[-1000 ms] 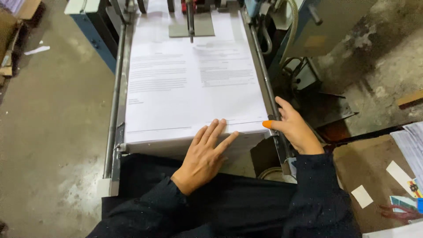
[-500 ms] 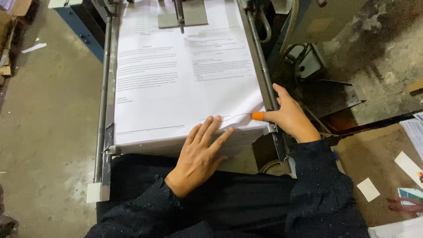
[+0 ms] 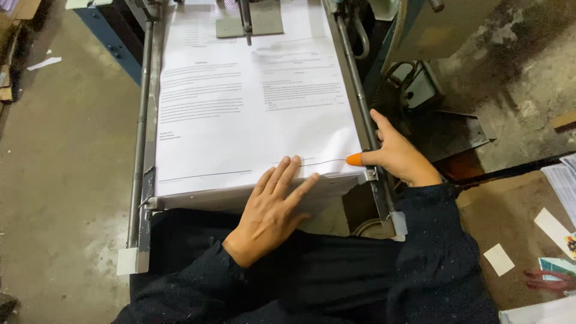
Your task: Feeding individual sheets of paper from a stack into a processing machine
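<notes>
1. Nearest to the camera are the person's dark sleeves, which cross the bottom of the view.
2. The left hand (image 3: 270, 210) lies flat with its fingers (image 3: 287, 180) stretched open, pressing on the near edge of the paper stack (image 3: 240, 120); it grips nothing.
3. The right hand (image 3: 399, 157) is at the right near corner of the stack. Its thumb wears an orange rubber tip (image 3: 354, 159) that touches a slightly lifted sheet edge; the other fingers are spread, one resting along the right metal rail (image 3: 354, 84).
4. The stack of printed white sheets sits in the machine tray between the two side rails.
5. Farther away, a grey metal plate (image 3: 249, 21) lies on the far end of the stack.
6. To the left is the concrete floor (image 3: 60, 180).
</notes>
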